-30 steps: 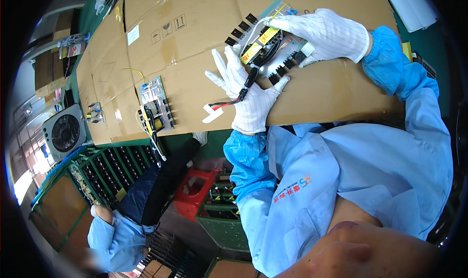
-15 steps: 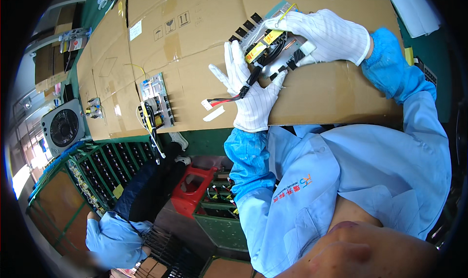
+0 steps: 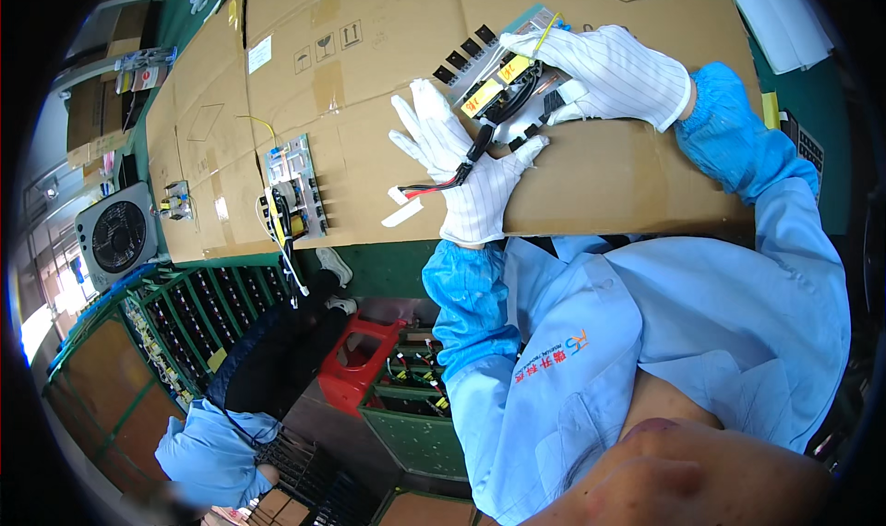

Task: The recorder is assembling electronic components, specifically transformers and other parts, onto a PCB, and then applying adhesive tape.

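"Where is that circuit board [image 3: 506, 90], and how have you got hold of it?"

"Over the cardboard sheet [image 3: 388, 51] on the green table [image 3: 812, 88], between my gloved hands. My right hand [image 3: 623, 76] is curled round its right end, fingers at the top edge and thumb at the lower one. My left hand [image 3: 478, 186] is spread wide, thumb beside the lower edge; I can't tell whether it bears any weight."

"What gets in the way?"

"A dark cable bundle [image 3: 477, 148] runs from the board across my left hand, with a white tag [image 3: 403, 214] at its end. A yellow wire [image 3: 550, 29] sticks up by my right fingers, and that hand hides part of the board."

"And farther out?"

"A second board [image 3: 300, 189] lies to the left, leads hanging over the cardboard's edge, with a smaller board [image 3: 175, 200] past it. A grey fan [image 3: 120, 237] stands far left, above a green rack [image 3: 185, 277]. White papers [image 3: 775, 18] lie upper right. Below, there's a red stool [image 3: 360, 364] beside a green crate [image 3: 411, 443], and a co-worker in blue [image 3: 208, 443]."
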Demonstrator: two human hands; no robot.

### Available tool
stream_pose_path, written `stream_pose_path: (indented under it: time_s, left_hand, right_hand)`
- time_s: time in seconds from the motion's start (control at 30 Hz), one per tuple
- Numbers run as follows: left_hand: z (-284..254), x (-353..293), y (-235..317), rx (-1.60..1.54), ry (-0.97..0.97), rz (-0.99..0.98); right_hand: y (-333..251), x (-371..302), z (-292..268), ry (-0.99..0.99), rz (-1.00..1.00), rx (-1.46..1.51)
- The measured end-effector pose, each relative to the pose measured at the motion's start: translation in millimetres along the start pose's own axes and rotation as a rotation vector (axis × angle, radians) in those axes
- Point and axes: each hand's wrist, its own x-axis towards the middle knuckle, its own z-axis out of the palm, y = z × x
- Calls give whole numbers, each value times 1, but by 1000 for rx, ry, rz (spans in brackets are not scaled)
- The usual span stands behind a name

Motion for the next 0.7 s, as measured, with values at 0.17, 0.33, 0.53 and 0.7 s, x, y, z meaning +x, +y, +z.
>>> stream_pose_path:
  time_s: [0.17, 0.33, 0.53, 0.7]
  left_hand:
    - [-18, -6, 0, -22, -120, -81]
    - [-38, -24, -10, 8, -147, -136]
    - [-43, -35, 7, -582, 62, -425]
    - [-31, -30, 20, -684, 188, -501]
  right_hand:
    - [3, -2, -24, 24, -61, 58]
    - [40, -23, -46, 161, 207, 394]
    - [12, 2, -65, 232, 245, 219]
    - [3, -1, -44, 100, 174, 100]
